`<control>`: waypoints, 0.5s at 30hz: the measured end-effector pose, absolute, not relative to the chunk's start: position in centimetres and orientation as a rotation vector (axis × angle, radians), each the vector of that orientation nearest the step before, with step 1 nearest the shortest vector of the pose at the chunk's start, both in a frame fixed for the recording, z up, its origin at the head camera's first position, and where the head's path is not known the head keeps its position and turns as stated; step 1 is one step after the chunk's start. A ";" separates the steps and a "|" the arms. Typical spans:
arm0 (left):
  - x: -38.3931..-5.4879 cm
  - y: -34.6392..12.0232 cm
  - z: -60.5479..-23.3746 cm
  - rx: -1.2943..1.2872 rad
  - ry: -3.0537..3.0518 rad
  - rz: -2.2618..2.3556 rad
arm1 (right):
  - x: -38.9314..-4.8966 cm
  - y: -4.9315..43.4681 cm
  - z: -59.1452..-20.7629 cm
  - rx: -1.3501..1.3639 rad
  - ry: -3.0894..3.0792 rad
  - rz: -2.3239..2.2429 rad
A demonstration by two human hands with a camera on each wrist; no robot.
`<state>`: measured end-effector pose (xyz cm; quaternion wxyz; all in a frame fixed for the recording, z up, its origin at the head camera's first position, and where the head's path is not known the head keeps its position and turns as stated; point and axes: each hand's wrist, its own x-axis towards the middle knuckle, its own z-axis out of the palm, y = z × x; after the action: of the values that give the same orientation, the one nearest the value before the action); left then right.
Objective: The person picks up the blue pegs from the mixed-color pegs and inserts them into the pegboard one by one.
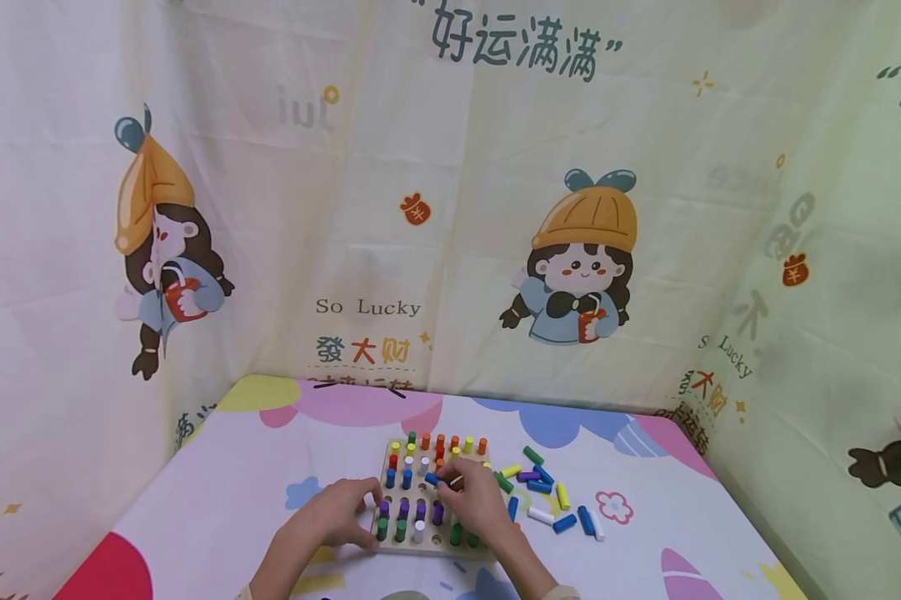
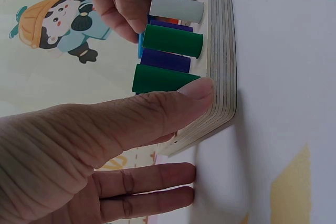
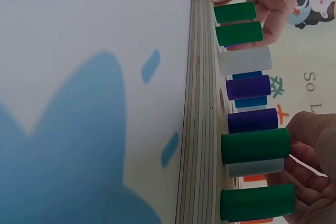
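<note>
A wooden pegboard (image 1: 408,547) stands on the table, filled with upright coloured pegs. My left hand (image 1: 337,512) rests against its left side, the thumb touching the front-left corner; in the left wrist view two other fingers (image 2: 152,180) lie straight, apart from the board. Above the middle of the board, my right hand (image 1: 474,500) pinches a blue peg (image 1: 431,479), tilted, between thumb and fingertips. Beneath the blue peg a hole shows in the board. Green pegs (image 3: 255,145) stand along the front row, with purple pegs (image 3: 253,120) behind. The right hand hides part of the board's right side.
Loose pegs lie scattered on the table right of the board, among them a yellow peg (image 1: 563,497), a white peg (image 1: 541,516) and a green peg (image 1: 533,455). A printed cloth (image 1: 465,283) hangs behind the table. The tabletop (image 1: 232,500) carries coloured patterns.
</note>
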<state>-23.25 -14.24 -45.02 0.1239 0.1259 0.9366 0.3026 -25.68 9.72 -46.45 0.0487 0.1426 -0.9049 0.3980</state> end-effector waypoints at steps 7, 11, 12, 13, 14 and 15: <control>-23.3 -14.3 -45.1 0.373 2.742 0.872 | -26.0 9.2 -46.4 0.413 -2.777 1.188; -23.3 -14.4 -45.1 0.391 2.745 0.874 | -26.1 9.0 -46.5 0.427 -2.782 1.154; -23.3 -14.4 -45.1 0.393 2.743 0.874 | -26.2 8.9 -46.5 0.435 -2.781 1.149; -23.3 -14.4 -45.1 0.395 2.744 0.871 | -26.2 8.9 -46.6 0.443 -2.782 1.147; -23.3 -14.4 -45.0 0.395 2.741 0.870 | -26.3 8.9 -46.6 0.454 -2.781 1.142; -23.4 -14.4 -45.0 0.391 2.740 0.868 | -26.4 8.8 -46.6 0.462 -2.782 1.137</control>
<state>-23.35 -14.36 -45.00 0.1202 0.1340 0.9378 0.2970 -26.37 8.82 -46.63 0.0507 0.1518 -0.9138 0.3734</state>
